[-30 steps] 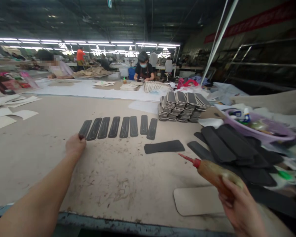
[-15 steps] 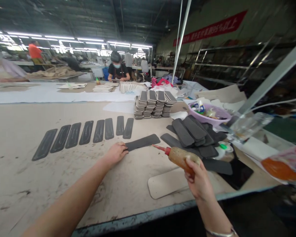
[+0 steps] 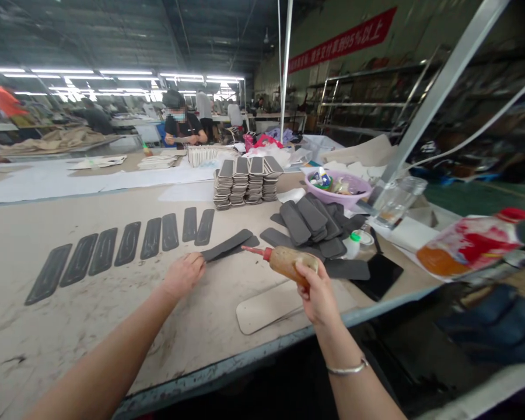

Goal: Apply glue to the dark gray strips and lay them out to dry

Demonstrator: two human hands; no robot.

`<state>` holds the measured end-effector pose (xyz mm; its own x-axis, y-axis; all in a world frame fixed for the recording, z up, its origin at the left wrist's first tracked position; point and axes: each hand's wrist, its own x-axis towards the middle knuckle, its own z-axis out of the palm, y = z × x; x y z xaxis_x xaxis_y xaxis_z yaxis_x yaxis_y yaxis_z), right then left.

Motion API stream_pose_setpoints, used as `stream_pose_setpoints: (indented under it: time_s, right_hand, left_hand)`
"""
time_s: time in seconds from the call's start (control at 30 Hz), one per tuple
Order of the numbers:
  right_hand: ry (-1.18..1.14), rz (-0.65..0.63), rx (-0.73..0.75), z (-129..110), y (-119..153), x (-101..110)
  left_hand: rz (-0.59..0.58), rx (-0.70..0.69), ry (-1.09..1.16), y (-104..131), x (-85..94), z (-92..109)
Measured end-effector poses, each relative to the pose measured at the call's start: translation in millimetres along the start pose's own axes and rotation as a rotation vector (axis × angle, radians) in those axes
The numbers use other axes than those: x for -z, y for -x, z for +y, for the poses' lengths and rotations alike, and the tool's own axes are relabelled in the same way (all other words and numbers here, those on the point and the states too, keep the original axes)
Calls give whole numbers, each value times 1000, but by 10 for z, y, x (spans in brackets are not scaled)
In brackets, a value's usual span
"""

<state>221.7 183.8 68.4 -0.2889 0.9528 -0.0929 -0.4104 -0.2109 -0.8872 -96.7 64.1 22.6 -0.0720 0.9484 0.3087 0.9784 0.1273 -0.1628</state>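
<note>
My left hand (image 3: 184, 276) pinches the near end of a dark grey strip (image 3: 228, 244), whose far end is lifted off the table. Beneath it the edge of a second dark strip (image 3: 250, 244) shows. My right hand (image 3: 314, 284) is wrapped round an amber glue bottle (image 3: 284, 263), its red nozzle (image 3: 254, 251) pointing left toward the strips. To the left lies a row of several dark strips (image 3: 126, 244) with shiny outlines on top. Below the bottle rests a beige panel with rounded corners (image 3: 262, 309), and a loose pile of dark strips (image 3: 315, 219) lies beyond it.
Stacked panels (image 3: 245, 182) stand at the back of the table (image 3: 114, 326). A purple basin (image 3: 345, 198), a green-capped white bottle (image 3: 353, 245), a clear jar (image 3: 398, 201) and a red-and-orange container (image 3: 468, 245) are at the right. A metal post (image 3: 441, 99) slants there. A co-worker (image 3: 181, 119) sits opposite.
The camera view has turned to the right. The strip in my left hand has been raised at its far end, exposing another strip under it. My right hand keeps holding the glue bottle.
</note>
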Motion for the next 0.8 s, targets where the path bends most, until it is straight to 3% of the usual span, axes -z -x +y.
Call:
stream_pose_setpoints:
  time_s: [0.1,0.2,0.3,0.4,0.53,0.67,0.8]
  right_hand:
    - [-2,-8,-2,-14,1,9]
    - [10,-34,7,-8,17,-3]
    - [63,-54,4,49,69,-49]
    - [187,-75,8,173,150,-121]
    - [393,-153,103,408,256,-229]
    - [561,-220,282,632,314,-323]
    - [668,-277,352,768,347,-388]
  left_hand:
    - [83,-23,8,174,154,170]
    - [67,-66,68,470,208,400]
    - [29,-72,202,750,150,579]
    - [84,28,302,911,49,633]
    - [130,95,331,958,-11,602]
    - [145,95,327,931,39,606]
    - [142,75,346,915,87,625]
